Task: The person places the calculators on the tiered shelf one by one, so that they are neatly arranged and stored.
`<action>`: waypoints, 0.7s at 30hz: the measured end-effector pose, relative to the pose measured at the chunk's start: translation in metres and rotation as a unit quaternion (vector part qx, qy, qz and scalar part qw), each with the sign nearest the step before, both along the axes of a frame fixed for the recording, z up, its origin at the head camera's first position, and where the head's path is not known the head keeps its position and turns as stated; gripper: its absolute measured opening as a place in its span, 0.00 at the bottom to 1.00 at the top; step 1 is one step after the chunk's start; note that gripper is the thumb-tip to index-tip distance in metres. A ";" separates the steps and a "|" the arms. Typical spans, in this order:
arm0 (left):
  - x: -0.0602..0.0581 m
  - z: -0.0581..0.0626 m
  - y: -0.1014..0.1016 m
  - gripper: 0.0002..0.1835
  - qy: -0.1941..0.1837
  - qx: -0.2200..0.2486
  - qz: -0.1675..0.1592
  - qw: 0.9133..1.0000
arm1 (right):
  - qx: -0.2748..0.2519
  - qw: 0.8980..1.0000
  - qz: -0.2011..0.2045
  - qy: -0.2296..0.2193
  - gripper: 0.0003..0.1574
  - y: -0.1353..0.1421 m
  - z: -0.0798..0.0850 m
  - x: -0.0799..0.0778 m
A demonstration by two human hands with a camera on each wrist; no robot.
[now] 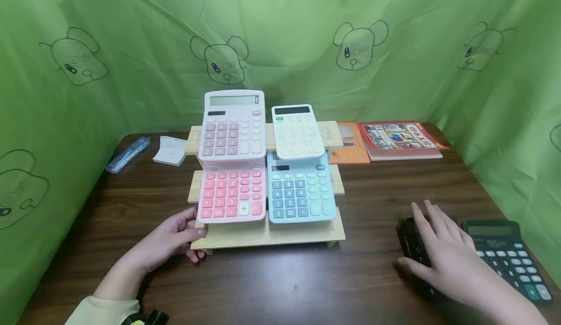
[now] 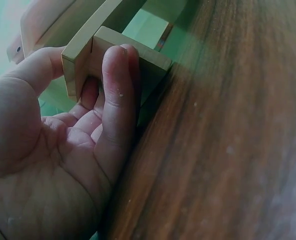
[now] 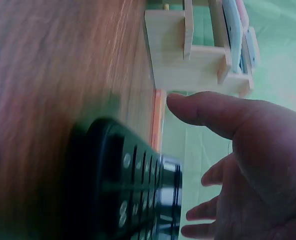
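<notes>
A stepped wooden rack [image 1: 267, 236] stands mid-table. My left hand [image 1: 168, 235] grips its lower left corner, thumb on the bottom shelf's end and fingers beneath, as the left wrist view shows on the wood [image 2: 76, 65]. Two calculators, a pink one [image 1: 232, 193] and a blue one [image 1: 302, 193], lean on the lower steps. Above them rest a pale lilac calculator [image 1: 234, 127] and a smaller cream one [image 1: 298, 132]. My right hand [image 1: 447, 259], fingers extended and thumb apart, is over a black calculator [image 1: 409, 239] lying on the table, partly hiding it; its keys [image 3: 137, 185] show below the palm.
A dark calculator with grey and green keys [image 1: 517, 254] lies at the right edge, partly behind my right hand. Behind the rack are a red picture book [image 1: 401, 140] and an orange booklet [image 1: 357, 154]. White paper [image 1: 171, 150] and a clear blue packet [image 1: 128, 155] lie back left.
</notes>
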State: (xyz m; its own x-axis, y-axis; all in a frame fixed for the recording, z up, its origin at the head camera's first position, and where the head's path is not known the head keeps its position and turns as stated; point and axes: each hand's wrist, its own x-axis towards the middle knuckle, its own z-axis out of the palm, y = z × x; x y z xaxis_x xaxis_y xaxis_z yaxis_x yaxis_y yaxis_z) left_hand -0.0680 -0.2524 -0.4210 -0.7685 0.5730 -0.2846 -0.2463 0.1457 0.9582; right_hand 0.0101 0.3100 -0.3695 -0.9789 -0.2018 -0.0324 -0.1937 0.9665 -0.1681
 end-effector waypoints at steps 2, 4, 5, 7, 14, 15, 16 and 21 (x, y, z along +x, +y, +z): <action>0.000 0.000 0.000 0.27 0.002 -0.002 0.003 1.000 | 0.014 1.000 -0.022 -0.010 0.73 0.008 -0.003 0.002; 0.000 0.000 0.000 0.27 0.001 -0.003 0.006 1.000 | 0.023 0.999 -0.043 -0.014 0.75 0.015 -0.007 0.004; 0.001 0.000 0.000 0.27 0.001 -0.001 0.006 1.000 | 0.030 0.998 -0.052 -0.015 0.76 0.018 -0.009 0.005; 0.002 0.000 -0.001 0.27 0.000 0.003 0.005 1.000 | 0.039 0.997 -0.070 -0.017 0.79 0.023 -0.011 0.006; 0.005 0.000 -0.004 0.26 0.020 0.018 -0.002 1.000 | 0.046 0.994 -0.090 -0.030 0.82 0.030 -0.013 0.009; 0.004 0.001 -0.004 0.25 0.022 0.019 -0.002 1.000 | 0.047 0.994 -0.090 -0.032 0.82 0.029 -0.014 0.009; 0.004 0.001 -0.004 0.25 0.022 0.019 -0.003 1.000 | 0.048 0.994 -0.090 -0.034 0.81 0.029 -0.014 0.010; 0.001 -0.001 -0.002 0.25 0.012 0.024 -0.013 1.000 | 0.056 0.994 -0.087 -0.028 0.81 0.029 -0.017 0.011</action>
State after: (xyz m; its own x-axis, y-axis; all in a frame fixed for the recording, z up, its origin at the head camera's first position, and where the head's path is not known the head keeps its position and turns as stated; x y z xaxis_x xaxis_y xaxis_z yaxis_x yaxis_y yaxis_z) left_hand -0.0672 -0.2539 -0.4219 -0.7597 0.6048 -0.2389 -0.2206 0.1059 0.9696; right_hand 0.0214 0.3388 -0.3861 -0.9946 -0.0220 -0.1010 -0.0157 0.9979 -0.0626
